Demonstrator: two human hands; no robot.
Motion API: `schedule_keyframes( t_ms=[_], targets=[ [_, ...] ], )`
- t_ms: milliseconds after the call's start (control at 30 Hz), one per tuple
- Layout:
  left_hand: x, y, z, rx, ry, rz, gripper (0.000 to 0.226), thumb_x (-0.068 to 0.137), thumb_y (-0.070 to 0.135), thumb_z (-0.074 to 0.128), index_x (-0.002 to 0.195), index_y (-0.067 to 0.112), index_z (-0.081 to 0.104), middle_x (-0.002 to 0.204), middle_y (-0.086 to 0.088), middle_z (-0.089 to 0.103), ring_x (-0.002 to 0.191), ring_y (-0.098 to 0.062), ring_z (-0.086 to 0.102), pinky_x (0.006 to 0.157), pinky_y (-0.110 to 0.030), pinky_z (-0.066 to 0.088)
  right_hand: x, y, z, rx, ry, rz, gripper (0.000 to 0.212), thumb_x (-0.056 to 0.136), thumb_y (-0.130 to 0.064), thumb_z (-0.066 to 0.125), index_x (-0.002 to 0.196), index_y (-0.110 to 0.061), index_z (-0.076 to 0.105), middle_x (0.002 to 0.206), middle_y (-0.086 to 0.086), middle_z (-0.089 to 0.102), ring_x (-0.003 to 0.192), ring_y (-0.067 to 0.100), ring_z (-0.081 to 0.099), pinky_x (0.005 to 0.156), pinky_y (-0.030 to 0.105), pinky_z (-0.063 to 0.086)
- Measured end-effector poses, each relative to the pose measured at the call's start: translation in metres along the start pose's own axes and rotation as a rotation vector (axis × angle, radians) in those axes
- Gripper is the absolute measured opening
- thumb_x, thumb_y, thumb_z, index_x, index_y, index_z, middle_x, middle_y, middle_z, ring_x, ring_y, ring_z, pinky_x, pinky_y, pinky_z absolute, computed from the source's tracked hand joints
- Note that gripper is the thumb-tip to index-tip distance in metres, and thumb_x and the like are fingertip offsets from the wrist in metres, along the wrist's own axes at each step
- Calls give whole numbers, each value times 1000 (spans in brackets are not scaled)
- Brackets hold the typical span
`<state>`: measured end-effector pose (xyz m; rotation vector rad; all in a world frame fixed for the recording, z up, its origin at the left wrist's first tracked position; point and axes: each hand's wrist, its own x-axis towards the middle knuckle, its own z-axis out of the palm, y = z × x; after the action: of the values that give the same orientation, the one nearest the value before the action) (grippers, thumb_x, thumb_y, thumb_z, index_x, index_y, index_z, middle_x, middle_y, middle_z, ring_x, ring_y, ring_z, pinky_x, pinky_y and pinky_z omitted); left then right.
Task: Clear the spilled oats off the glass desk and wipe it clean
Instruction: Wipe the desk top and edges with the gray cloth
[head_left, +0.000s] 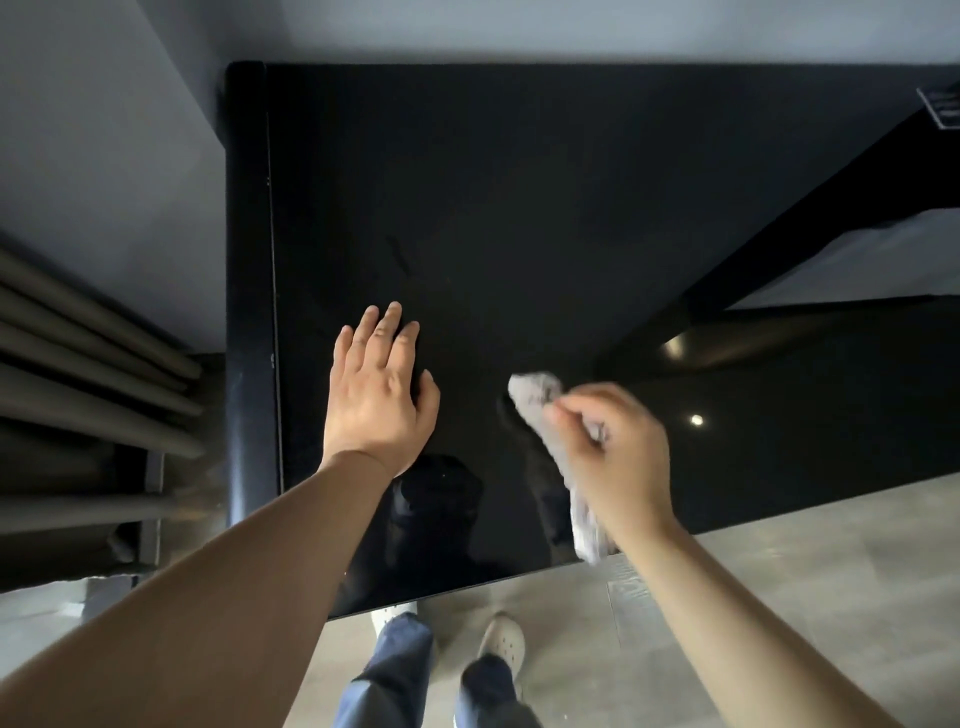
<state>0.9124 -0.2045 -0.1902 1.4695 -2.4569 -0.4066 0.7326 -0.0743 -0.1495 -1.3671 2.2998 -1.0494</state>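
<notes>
Resting flat on the glass desk (519, 208), left hand (376, 395), fingers straight; right hand (613, 457), fingers curled round a grey cloth (535, 395).

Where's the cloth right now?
Head view: the grey cloth is gripped in the right hand, over the glass desk near its front edge, right of the open left hand.

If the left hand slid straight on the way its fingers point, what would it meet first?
Nothing solid, as far as the picture shows: ahead of the left hand lies only bare black glass desk with a faint smear, up to its far edge. The crumpled grey cloth lies aside.
</notes>
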Motion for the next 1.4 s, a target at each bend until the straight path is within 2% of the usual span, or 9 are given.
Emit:
schedule_keyframes(
  t_ms=[133, 367, 633, 733, 867, 933, 1167, 1300, 1400],
  targets=[
    [-1, -2, 3, -4, 30, 7, 54, 92, 35, 36, 139, 9, 45, 153, -10, 33, 146, -26, 20, 121, -41, 10, 37, 15, 21, -183, 87, 26, 12, 88, -35, 61, 86, -28, 71, 96, -14, 64, 87, 13, 59, 65, 36, 51],
    [-3, -2, 6, -8, 59, 27, 51, 92, 31, 41, 138, 8, 46, 152, -12, 36, 145, -28, 23, 120, -43, 13, -48, 21, 17, -236, 112, -115, 13, 86, -36, 61, 83, -29, 72, 95, -14, 66, 74, 13, 58, 56, 29, 43],
    [-5, 0, 4, -5, 54, 11, 49, 94, 27, 45, 140, 7, 44, 153, -12, 34, 145, -28, 21, 120, -43, 13, -118, 18, 1, -85, -49, -106, 12, 84, -34, 61, 80, -30, 71, 91, -17, 63, 79, 9, 59, 59, 34, 50],
    [-7, 2, 2, 14, 27, 10, 50, 95, 26, 45, 141, 7, 44, 153, -13, 33, 145, -30, 23, 120, -44, 14, -124, 11, -15, 50, -123, -115, 16, 83, -34, 61, 78, -25, 72, 86, -18, 62, 79, 2, 61, 62, 29, 51],
    [8, 3, -16, -64, 31, -60, 49, 90, 39, 45, 126, 9, 60, 138, -10, 53, 127, -32, 46, 107, -43, 34, -77, -3, -32, 141, 7, -128, 12, 87, -26, 65, 82, -18, 73, 89, -13, 63, 82, 10, 63, 66, 30, 52],
    [24, -3, -31, -149, 15, -92, 43, 93, 38, 50, 123, 9, 62, 130, -9, 60, 122, -29, 50, 102, -39, 39, -40, -11, -31, 135, 74, -103, 6, 86, -21, 69, 84, -17, 73, 89, -12, 64, 83, 10, 63, 69, 29, 52],
    [65, -54, -50, -46, -147, -10, 69, 91, 46, 54, 149, 15, 32, 154, -5, 32, 145, -26, 19, 120, -41, 16, 66, -41, 6, 80, 101, -42, 5, 86, -23, 69, 82, -23, 72, 88, -14, 63, 88, 5, 61, 71, 13, 46],
    [105, -85, -48, 30, -155, -37, 73, 93, 49, 48, 153, 20, 19, 160, -4, 17, 148, -25, 7, 121, -42, 8, 121, -49, 36, -13, 66, -75, 7, 89, -26, 66, 86, -23, 71, 90, -12, 63, 88, 7, 60, 71, 23, 48],
    [135, -102, -42, 50, -119, -90, 72, 94, 48, 44, 154, 22, 14, 161, -7, 10, 148, -26, 1, 121, -42, 4, 161, -52, 56, -51, 91, -107, 8, 90, -27, 65, 87, -22, 70, 89, -10, 63, 87, 9, 59, 68, 17, 44]
  ],
)
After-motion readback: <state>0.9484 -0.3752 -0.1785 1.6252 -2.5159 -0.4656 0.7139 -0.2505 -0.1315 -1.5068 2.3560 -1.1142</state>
